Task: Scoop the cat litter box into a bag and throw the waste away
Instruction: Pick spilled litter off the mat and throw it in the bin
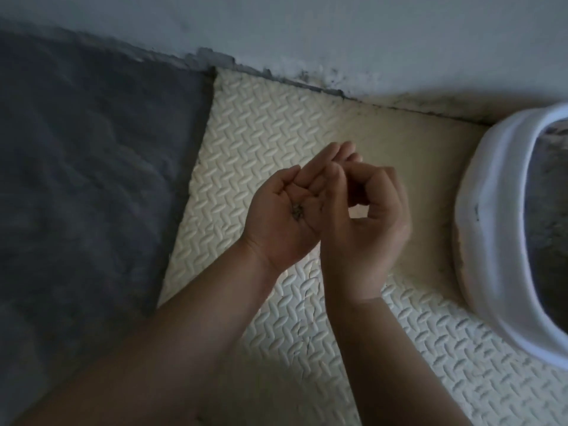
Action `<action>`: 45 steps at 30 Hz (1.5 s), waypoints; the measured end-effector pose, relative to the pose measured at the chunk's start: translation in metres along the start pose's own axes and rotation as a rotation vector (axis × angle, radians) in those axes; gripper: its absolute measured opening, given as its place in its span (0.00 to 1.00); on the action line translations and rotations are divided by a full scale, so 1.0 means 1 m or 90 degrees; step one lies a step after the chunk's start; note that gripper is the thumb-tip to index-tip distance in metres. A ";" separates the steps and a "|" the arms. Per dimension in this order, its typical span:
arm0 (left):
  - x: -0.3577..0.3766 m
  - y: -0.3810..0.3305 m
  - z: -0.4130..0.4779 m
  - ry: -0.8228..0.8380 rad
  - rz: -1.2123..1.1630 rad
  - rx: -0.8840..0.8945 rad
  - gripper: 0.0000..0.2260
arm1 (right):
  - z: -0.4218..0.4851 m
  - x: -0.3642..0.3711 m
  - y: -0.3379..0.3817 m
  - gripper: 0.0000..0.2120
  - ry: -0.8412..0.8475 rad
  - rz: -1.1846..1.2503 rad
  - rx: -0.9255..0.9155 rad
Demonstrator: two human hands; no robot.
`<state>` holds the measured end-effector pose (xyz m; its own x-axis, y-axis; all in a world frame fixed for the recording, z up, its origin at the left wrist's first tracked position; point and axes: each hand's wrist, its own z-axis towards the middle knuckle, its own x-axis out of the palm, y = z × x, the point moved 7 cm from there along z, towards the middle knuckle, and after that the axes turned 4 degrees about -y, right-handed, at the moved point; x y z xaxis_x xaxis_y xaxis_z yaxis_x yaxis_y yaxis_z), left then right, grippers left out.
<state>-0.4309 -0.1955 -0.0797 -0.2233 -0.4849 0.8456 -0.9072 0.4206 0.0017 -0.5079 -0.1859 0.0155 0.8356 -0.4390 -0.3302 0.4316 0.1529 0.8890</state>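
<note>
Cream embossed foam mat point(270, 118) lies against a wall point(338, 32), with a grey rug point(92, 149) to the left. The white litter box point(479, 229) sits at the right edge. Left hand point(276, 229) is palm up, fingers relaxed, with litter grains point(297, 211) in the palm. Right hand point(373, 226) has its fingers curled; whether they pinch anything cannot be told.

No readable text on litter box point(498, 216), mat point(270, 118) or wall point(307, 26)

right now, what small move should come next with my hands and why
Probably tip the left hand over the litter box: its upturned palm holds a few dark bits, and the box sits close on the right.
</note>
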 end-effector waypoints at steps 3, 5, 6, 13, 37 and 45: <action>0.042 -0.014 -0.036 -0.010 -0.001 0.037 0.20 | 0.030 -0.005 0.057 0.04 0.093 0.011 -0.057; 0.080 -0.020 -0.068 -0.011 0.001 0.059 0.21 | 0.043 -0.011 0.101 0.05 0.156 -0.004 -0.099; 0.102 -0.023 -0.086 -0.014 0.010 0.071 0.22 | 0.048 -0.017 0.127 0.06 0.184 -0.016 -0.121; 0.286 -0.053 -0.255 -0.009 0.040 0.160 0.25 | 0.083 -0.075 0.360 0.13 0.369 -0.121 -0.357; 0.543 -0.006 -0.882 0.088 -0.204 0.827 0.30 | -0.087 -0.277 0.930 0.22 0.795 0.178 -0.867; 0.419 0.003 -1.120 -0.073 -0.296 1.028 0.30 | -0.308 -0.264 1.037 0.22 0.941 0.311 -1.024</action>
<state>-0.1278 0.4611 0.8727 0.1928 -0.4131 0.8900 -0.2939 -0.8897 -0.3493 -0.1759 0.3609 0.9271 0.1862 0.4972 -0.8474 -0.6350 0.7191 0.2824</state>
